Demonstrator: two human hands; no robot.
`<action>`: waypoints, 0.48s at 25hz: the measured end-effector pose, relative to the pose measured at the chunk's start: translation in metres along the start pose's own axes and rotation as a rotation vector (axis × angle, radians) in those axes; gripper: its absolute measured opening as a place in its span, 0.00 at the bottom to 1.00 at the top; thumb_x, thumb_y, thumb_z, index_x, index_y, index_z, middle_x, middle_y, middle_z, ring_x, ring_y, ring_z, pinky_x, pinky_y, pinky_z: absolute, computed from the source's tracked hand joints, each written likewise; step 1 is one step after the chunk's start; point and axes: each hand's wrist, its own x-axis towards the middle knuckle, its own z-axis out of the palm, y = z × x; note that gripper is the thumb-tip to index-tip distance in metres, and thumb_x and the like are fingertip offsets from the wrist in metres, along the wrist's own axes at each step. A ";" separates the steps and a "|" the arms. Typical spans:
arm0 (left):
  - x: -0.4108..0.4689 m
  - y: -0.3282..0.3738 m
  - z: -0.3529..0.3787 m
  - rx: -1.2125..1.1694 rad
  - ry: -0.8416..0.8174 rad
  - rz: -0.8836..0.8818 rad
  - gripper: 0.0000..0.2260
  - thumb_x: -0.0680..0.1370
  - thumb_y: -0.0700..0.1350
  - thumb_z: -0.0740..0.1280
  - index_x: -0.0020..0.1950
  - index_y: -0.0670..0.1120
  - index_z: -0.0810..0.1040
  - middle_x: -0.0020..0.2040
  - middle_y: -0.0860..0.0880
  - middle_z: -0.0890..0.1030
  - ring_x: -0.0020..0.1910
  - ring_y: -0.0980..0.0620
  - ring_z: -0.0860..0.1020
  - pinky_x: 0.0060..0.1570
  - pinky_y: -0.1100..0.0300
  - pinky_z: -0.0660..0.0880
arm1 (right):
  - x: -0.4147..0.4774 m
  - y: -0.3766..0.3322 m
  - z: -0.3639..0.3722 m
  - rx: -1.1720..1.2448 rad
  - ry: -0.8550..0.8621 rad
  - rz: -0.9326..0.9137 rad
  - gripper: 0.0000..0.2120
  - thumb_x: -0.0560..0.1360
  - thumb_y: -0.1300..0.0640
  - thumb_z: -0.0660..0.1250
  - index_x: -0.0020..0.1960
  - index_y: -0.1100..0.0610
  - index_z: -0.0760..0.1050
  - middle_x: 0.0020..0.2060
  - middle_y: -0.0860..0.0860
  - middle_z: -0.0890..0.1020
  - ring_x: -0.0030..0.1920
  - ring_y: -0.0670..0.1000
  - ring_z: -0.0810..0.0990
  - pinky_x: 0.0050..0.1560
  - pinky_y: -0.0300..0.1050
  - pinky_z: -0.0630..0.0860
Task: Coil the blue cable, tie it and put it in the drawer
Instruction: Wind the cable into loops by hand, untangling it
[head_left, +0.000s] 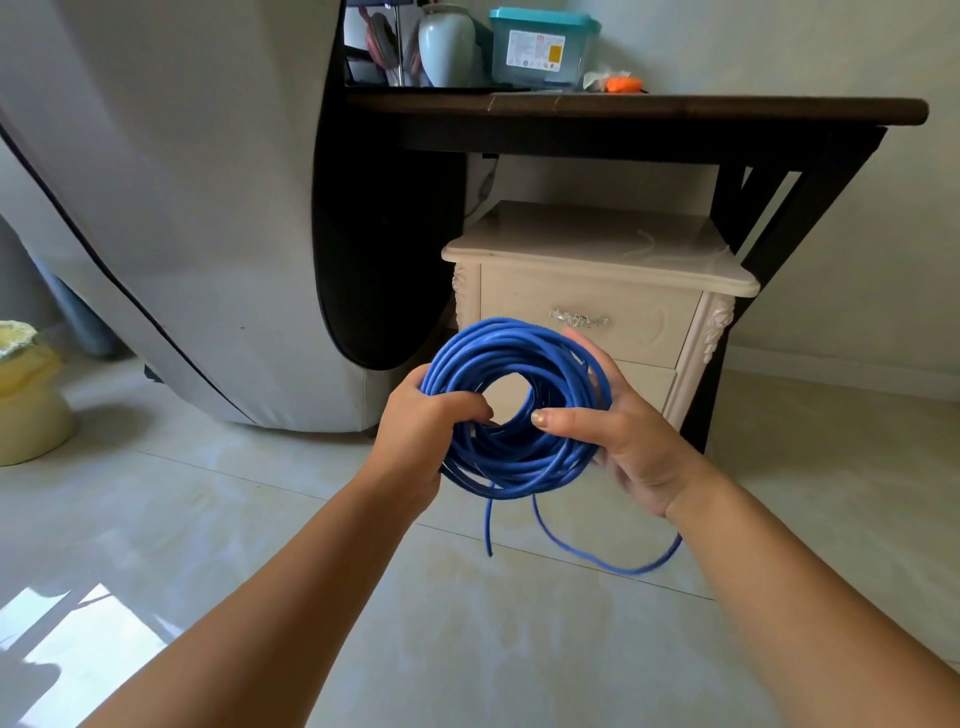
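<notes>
The left hand (418, 434) grips the left side of the cable (511, 467), its fingers curled through the coil's hole. The right hand (623, 436) holds the right side, thumb laid across the front strands and fingers behind. The coil hangs in the air between both hands at the middle of the frame, and a loose tail loops down below it toward the lower right; no tie seems to be on it, though the strands blur.

Just behind the coil stands a cream nightstand (597, 249) with its drawer (519, 306) closed. Above it runs a dark tabletop (675, 109) carrying a vase (447, 47) and a teal box (543, 49). A grey cover (156, 208) fills the upper left, and a yellow pot (26, 405) sits on the floor (493, 649) at the left edge.
</notes>
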 end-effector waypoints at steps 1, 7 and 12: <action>0.000 0.000 0.001 -0.026 -0.009 0.002 0.24 0.61 0.36 0.71 0.56 0.36 0.75 0.42 0.41 0.77 0.41 0.41 0.76 0.45 0.48 0.75 | 0.001 0.001 0.002 0.025 0.006 -0.003 0.45 0.63 0.58 0.77 0.75 0.41 0.62 0.59 0.48 0.82 0.60 0.51 0.81 0.68 0.55 0.71; -0.008 0.009 0.001 -0.096 -0.218 0.037 0.17 0.64 0.34 0.68 0.51 0.44 0.78 0.40 0.45 0.77 0.40 0.46 0.77 0.43 0.52 0.76 | 0.005 0.005 -0.003 0.107 -0.008 -0.009 0.49 0.61 0.56 0.77 0.77 0.49 0.58 0.55 0.48 0.81 0.60 0.52 0.79 0.69 0.57 0.70; -0.005 0.002 -0.002 -0.112 -0.322 -0.013 0.19 0.68 0.34 0.69 0.58 0.44 0.77 0.48 0.41 0.77 0.48 0.41 0.76 0.53 0.44 0.76 | 0.001 0.004 0.002 0.113 0.107 -0.045 0.26 0.63 0.63 0.70 0.60 0.54 0.76 0.42 0.52 0.80 0.47 0.54 0.80 0.53 0.53 0.77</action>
